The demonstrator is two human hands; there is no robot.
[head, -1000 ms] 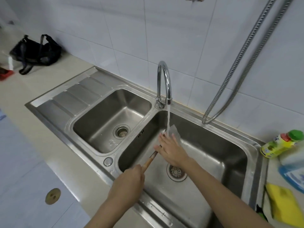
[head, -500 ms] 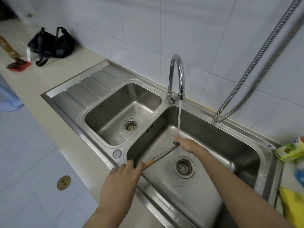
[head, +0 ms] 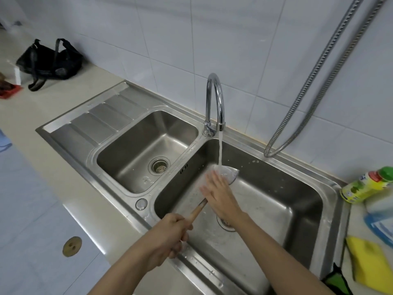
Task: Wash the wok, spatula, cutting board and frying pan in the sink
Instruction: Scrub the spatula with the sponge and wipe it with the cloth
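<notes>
Right, spatula (head: 225, 174) rinse in progress. Its blade sits directly under the faucet (head: 214, 103) stream, over the sink (head: 276, 201) basin on the faucet's right. Left hand (head: 172, 235) fingers are wrapped tight round the wooden handle, nearer the sink's front rim. Right hand (head: 219, 192) lies flat, fingers straight, pressing on the blade, holding nothing. To do it well: keep the blade in the stream, rub both faces, roll the handle to flip it, angle the tip down so runoff goes to the drain (head: 225, 224). Wok, cutting board and frying pan not in view.
</notes>
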